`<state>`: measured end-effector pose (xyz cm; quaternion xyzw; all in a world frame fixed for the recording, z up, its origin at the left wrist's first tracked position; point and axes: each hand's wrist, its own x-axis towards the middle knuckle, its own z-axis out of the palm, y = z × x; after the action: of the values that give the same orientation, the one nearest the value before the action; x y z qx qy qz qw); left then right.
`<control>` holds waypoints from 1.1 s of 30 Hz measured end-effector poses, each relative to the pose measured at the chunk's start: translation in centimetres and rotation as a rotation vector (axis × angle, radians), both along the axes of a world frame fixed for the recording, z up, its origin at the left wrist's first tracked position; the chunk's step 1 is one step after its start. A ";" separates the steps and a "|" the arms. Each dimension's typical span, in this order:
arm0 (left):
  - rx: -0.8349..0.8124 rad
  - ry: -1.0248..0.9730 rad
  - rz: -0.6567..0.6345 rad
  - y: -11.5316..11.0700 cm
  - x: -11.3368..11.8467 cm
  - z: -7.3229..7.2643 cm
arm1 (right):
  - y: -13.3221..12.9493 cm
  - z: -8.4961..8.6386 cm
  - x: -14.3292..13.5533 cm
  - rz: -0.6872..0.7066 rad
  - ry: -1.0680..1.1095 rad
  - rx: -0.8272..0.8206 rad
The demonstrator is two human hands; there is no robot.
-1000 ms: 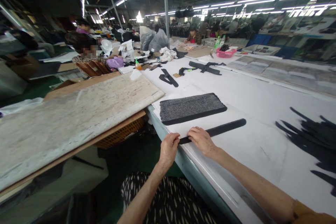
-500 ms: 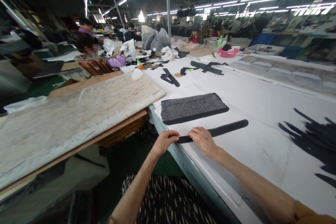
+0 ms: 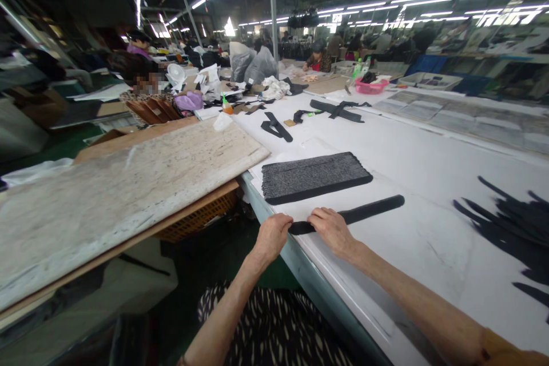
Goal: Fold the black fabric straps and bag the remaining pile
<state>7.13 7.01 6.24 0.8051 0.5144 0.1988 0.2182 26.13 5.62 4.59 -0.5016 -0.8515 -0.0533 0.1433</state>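
A long black fabric strip (image 3: 373, 210) with a rounded far end lies on the white table (image 3: 429, 183). Its near end is pinched in the fingertips of my left hand (image 3: 271, 237), right at the table's edge. My right hand (image 3: 333, 233) is closed over the strip a little farther along, fingers bent and pressed down on it. Just beyond both hands rests a neat row of grey, dark-edged strips (image 3: 317, 176), packed closely side by side. The part of the strip under my right hand is hidden.
More black strips (image 3: 510, 223) lie in a loose pile at the right. Black straps (image 3: 338, 110), an orange glue bottle (image 3: 226, 104) and a pink basket (image 3: 371, 87) stand farther back. A worn board (image 3: 128, 194) adjoins at left. Co-workers sit in the background.
My left hand has rolled slightly at the strip's end, its knuckles now higher and its fingers bent more downward. My right hand and the strip stay nearly in place.
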 end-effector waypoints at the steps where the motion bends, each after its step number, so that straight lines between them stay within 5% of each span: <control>1: 0.015 0.015 -0.001 0.0 0.0 -0.1 | 0.0 -0.1 0.1 0.007 0.013 0.020; 12: -0.190 -0.281 0.091 0.0 -1.0 0.2 | 0.4 -1.1 0.6 0.059 0.057 0.094; 33: 0.359 0.339 -0.169 -0.9 -0.3 -1.3 | 0.3 -1.0 1.4 0.213 0.072 0.139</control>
<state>6.80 6.09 4.97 0.8929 0.4309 0.1303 -0.0016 27.51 5.90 3.63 -0.3988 -0.8885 -0.0786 0.2131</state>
